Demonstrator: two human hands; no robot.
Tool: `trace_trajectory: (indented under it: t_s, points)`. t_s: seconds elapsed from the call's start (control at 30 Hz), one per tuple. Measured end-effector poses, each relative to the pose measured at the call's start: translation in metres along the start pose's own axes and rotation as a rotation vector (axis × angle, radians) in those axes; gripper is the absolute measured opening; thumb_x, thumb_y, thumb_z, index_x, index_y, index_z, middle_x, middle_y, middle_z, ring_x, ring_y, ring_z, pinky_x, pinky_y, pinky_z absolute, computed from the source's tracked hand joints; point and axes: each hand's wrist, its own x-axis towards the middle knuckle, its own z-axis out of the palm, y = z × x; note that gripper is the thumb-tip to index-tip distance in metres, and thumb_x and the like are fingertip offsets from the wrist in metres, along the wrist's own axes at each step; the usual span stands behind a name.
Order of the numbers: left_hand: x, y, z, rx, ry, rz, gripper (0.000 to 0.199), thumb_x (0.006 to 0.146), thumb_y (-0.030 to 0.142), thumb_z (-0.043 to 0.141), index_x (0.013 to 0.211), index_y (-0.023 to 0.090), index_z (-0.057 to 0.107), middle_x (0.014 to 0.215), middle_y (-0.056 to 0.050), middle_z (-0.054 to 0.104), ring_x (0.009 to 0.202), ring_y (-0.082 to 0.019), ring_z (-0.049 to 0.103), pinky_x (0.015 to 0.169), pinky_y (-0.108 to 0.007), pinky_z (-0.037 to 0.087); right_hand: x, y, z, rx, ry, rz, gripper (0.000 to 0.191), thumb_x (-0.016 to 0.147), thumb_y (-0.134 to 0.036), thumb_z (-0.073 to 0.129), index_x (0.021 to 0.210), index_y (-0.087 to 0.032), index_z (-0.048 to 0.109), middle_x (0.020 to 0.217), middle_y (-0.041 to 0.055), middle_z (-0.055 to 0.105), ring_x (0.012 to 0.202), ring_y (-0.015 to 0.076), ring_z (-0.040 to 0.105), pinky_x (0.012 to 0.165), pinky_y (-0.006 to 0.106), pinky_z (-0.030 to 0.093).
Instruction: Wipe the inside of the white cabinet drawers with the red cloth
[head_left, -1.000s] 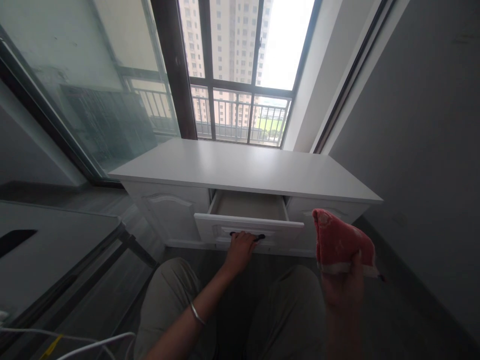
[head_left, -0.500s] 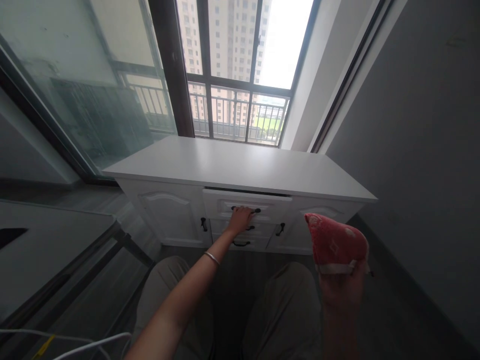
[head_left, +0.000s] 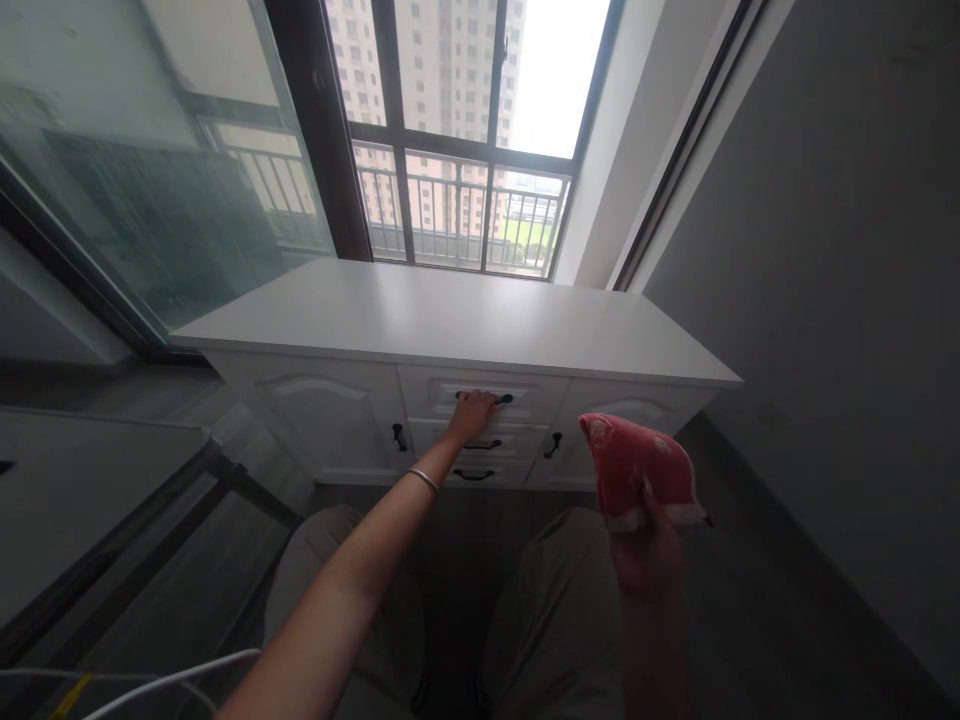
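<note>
My left hand (head_left: 474, 414), with a bangle on the wrist, has its fingers curled over the black handle (head_left: 507, 399) of the top drawer (head_left: 427, 388). That drawer sits flush in the white cabinet (head_left: 330, 430), just under its top. Two lower drawers with black handles lie beneath my hand. In front of the cabinet's right door, my right hand (head_left: 651, 545) grips a folded red cloth (head_left: 637, 462) with pale patterns and a light edge. The thumb presses on its near side; the other fingers are mostly hidden.
Behind the cabinet stands a dark-framed window (head_left: 450, 150). A grey wall (head_left: 840, 300) runs along the right. At the lower left are a table (head_left: 97, 500) and a white cable (head_left: 180, 680). My knees are close below the cabinet front.
The top drawer has gone from slightly ajar to closed, with my left hand still on its handle. My right hand and the red cloth have shifted left in view.
</note>
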Motion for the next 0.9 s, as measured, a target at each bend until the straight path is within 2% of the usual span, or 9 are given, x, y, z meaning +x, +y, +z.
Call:
trace_trajectory:
  t_s: [0.13, 0.33, 0.5, 0.63, 0.8, 0.9]
  points:
    - [0.000, 0.000, 0.000, -0.001, 0.001, 0.002, 0.040, 0.109, 0.040, 0.039, 0.128, 0.021, 0.068, 0.126, -0.011, 0.072, 0.120, -0.027, 0.058, 0.106, -0.043, 0.035, 0.001, 0.000, -0.007, -0.011, 0.011, 0.054, 0.038, 0.092, -0.037, 0.077, 0.128, -0.024, 0.074, 0.123, 0.0053, 0.079, 0.101, 0.0191, 0.078, 0.078, 0.029, 0.068]
    - [-0.002, 0.001, 0.001, 0.008, 0.015, -0.001, 0.040, 0.110, 0.038, 0.037, 0.129, 0.020, 0.067, 0.128, -0.011, 0.071, 0.120, -0.026, 0.057, 0.105, -0.041, 0.033, 0.001, 0.001, -0.017, -0.024, -0.043, 0.024, 0.047, 0.094, -0.050, 0.072, 0.135, -0.026, 0.070, 0.130, 0.0041, 0.076, 0.121, 0.0218, 0.071, 0.103, 0.042, 0.062]
    - [-0.002, 0.001, 0.003, 0.009, 0.017, -0.003, 0.040, 0.110, 0.036, 0.036, 0.129, 0.019, 0.067, 0.129, -0.012, 0.071, 0.122, -0.027, 0.056, 0.106, -0.042, 0.033, -0.001, -0.001, -0.018, -0.018, -0.021, 0.020, 0.046, 0.094, -0.053, 0.071, 0.132, -0.027, 0.072, 0.134, 0.0052, 0.074, 0.131, 0.0243, 0.066, 0.111, 0.049, 0.056]
    - [-0.002, 0.001, 0.003, 0.006, 0.013, -0.009, 0.041, 0.110, 0.036, 0.035, 0.130, 0.019, 0.066, 0.130, -0.013, 0.071, 0.122, -0.027, 0.055, 0.107, -0.042, 0.032, -0.002, -0.003, -0.020, 0.003, -0.008, 0.036, 0.048, 0.093, -0.058, 0.070, 0.130, -0.027, 0.072, 0.133, 0.0061, 0.074, 0.131, 0.0272, 0.066, 0.111, 0.056, 0.054]
    - [-0.001, 0.002, 0.000, 0.003, 0.009, -0.016, 0.042, 0.110, 0.037, 0.035, 0.129, 0.018, 0.067, 0.128, -0.012, 0.072, 0.121, -0.027, 0.057, 0.106, -0.042, 0.033, 0.000, -0.002, -0.022, 0.044, -0.109, 0.038, 0.049, 0.090, -0.059, 0.074, 0.129, -0.029, 0.072, 0.130, 0.0071, 0.075, 0.128, 0.0297, 0.068, 0.107, 0.062, 0.055]
    - [0.000, 0.002, -0.002, 0.001, 0.007, -0.019, 0.041, 0.109, 0.037, 0.036, 0.127, 0.019, 0.068, 0.127, -0.011, 0.073, 0.121, -0.027, 0.058, 0.106, -0.043, 0.035, 0.002, 0.000, -0.022, 0.099, -0.114, 0.047, 0.046, 0.093, -0.058, 0.071, 0.128, -0.028, 0.073, 0.128, 0.0069, 0.076, 0.123, 0.0298, 0.071, 0.106, 0.063, 0.055]
